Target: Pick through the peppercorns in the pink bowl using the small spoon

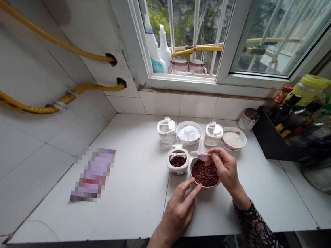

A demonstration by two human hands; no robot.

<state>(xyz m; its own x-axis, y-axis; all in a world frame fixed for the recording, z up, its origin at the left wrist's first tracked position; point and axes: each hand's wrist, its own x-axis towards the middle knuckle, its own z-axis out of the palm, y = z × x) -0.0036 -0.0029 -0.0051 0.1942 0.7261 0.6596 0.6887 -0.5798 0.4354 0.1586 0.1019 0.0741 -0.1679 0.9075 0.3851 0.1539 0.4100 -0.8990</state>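
My right hand (223, 168) is closed, thumb against fingers, over the right side of a bowl (206, 187) of dark red-brown dried grains that look like peppercorns (204, 174). Pinched in it is the thin handle of a small white spoon (194, 154), whose head lies by the bowl's upper left rim. Two outstretched fingertips of my left hand (181, 205) touch the bowl's near rim; its fingers are apart. Just left of the bowl stands a seasoning jar (177, 169) with its clear lid (178, 138) flipped up and the same grains inside.
Behind are two lidded seasoning jars (165, 129) (213, 134), a bowl of white crystals (188, 132) and a bowl of pale powder (234, 139). A black bottle rack (273, 142) and a dark-lidded jar (248, 119) stand right. A blurred purple packet (95, 175) lies left.
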